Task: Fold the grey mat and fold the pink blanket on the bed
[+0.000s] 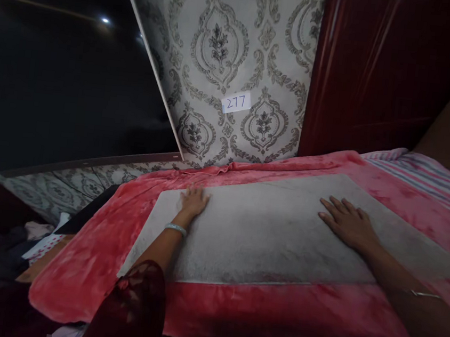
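Red plush blanket (286,311) spreads at six o'clock, nearest us, beneath a grey mat (258,236) whose long axis runs roughly from nine to three. Our right hand (348,221) lies palm down on the mat between two and three o'clock, fingers parted and pointing towards ten. Our left hand (194,202) rests between nine and ten, fingers splayed towards twelve; it is nearer the mat's far edge, its fingertips about level with it. Neither hand grips anything we can see. Beyond, towards eleven, patterned wallpaper (218,50) bears a label (237,102) reading 277.
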The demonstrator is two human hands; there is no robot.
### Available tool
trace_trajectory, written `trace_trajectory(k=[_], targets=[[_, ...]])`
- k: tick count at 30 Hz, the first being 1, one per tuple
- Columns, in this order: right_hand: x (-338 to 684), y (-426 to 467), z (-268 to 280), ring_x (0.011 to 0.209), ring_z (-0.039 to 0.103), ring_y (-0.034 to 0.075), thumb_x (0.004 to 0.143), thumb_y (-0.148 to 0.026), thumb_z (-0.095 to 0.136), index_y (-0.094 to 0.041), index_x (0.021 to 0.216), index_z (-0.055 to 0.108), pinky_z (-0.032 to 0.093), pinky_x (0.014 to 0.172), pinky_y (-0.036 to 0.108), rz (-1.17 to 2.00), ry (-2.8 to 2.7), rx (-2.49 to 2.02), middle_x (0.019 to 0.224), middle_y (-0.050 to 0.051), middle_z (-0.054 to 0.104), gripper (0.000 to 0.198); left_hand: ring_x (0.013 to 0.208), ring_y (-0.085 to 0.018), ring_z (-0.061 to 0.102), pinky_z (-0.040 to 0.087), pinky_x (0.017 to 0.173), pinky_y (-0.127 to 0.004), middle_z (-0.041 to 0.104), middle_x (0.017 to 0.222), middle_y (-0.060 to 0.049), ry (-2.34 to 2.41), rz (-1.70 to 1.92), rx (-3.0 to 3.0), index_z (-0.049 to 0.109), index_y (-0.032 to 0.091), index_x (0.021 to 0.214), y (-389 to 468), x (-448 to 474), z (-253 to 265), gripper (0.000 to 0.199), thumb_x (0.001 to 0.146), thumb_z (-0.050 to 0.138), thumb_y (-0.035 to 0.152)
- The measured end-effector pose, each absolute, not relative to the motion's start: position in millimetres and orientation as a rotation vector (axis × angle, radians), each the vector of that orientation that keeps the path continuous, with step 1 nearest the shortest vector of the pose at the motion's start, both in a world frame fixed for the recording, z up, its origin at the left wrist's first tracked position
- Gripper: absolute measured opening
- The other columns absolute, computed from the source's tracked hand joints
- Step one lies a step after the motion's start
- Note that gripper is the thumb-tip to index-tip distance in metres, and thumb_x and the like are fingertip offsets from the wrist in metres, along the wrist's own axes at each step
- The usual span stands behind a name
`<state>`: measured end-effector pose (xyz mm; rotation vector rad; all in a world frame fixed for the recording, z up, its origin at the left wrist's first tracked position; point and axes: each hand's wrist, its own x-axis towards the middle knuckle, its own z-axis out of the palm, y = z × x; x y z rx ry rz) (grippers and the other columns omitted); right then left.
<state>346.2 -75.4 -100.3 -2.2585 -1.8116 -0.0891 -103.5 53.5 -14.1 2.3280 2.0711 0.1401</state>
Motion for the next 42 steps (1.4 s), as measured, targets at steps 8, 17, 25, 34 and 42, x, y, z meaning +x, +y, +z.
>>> trace_trajectory(k=[8, 17, 25, 34, 42], targets=[[359, -68, -114, 0.148, 0.033, 0.036, 0.096, -0.062, 0.023, -0.029, 0.155, 0.044, 0.029, 0.117, 0.063, -0.164, -1.816, -2.217, 0.162, 0.007, 0.039, 0.070, 0.156, -0.030, 0.020, 0.019, 0.123, -0.060, 0.026, 0.169, -0.008, 0.843, 0.113, 2.932, 0.033, 0.032, 0.159, 2, 0, -42, 0.066, 0.099, 0.041, 0.059], [274, -21, -68, 0.153, 0.024, 0.033, 0.103, -0.051, 0.022, -0.035, 0.157, 0.041, 0.028, 0.117, 0.064, 0.023, -2.290, -1.749, 0.167, 0.003, 0.027, 0.060, 0.154, -0.033, 0.027, 0.020, 0.125, -0.058, 0.033, 0.164, -0.019, 1.142, 0.304, 2.903, 0.039, 0.016, 0.156, -18, 6, -57, 0.074, 0.095, 0.052, 0.057], [236, 52, -79, 0.154, 0.019, 0.033, 0.103, -0.058, 0.027, -0.035, 0.159, 0.036, 0.018, 0.120, 0.064, 0.190, -2.526, -1.514, 0.167, 0.004, 0.026, 0.062, 0.154, -0.043, 0.018, 0.016, 0.121, -0.067, 0.026, 0.166, -0.023, 1.406, 0.212, 2.803, 0.037, 0.017, 0.158, -21, 9, -58, 0.087, 0.090, 0.054, 0.067], [251, 88, -64, 0.155, 0.017, 0.031, 0.102, -0.055, 0.030, -0.030, 0.161, 0.033, 0.019, 0.120, 0.064, 0.096, -2.322, -1.929, 0.167, 0.007, 0.022, 0.064, 0.154, -0.043, 0.019, 0.018, 0.121, -0.066, 0.026, 0.166, -0.023, 1.427, 0.131, 2.800, 0.036, 0.018, 0.159, -19, 10, -54, 0.085, 0.091, 0.052, 0.066], [285, 19, -77, 0.154, 0.018, 0.035, 0.101, -0.067, 0.025, -0.035, 0.160, 0.034, 0.017, 0.119, 0.067, 0.016, -2.401, -1.737, 0.167, 0.006, 0.023, 0.068, 0.154, -0.045, 0.019, 0.020, 0.120, -0.066, 0.024, 0.169, -0.016, 1.397, 0.169, 2.825, 0.038, 0.027, 0.159, -17, 10, -55, 0.076, 0.092, 0.054, 0.061]])
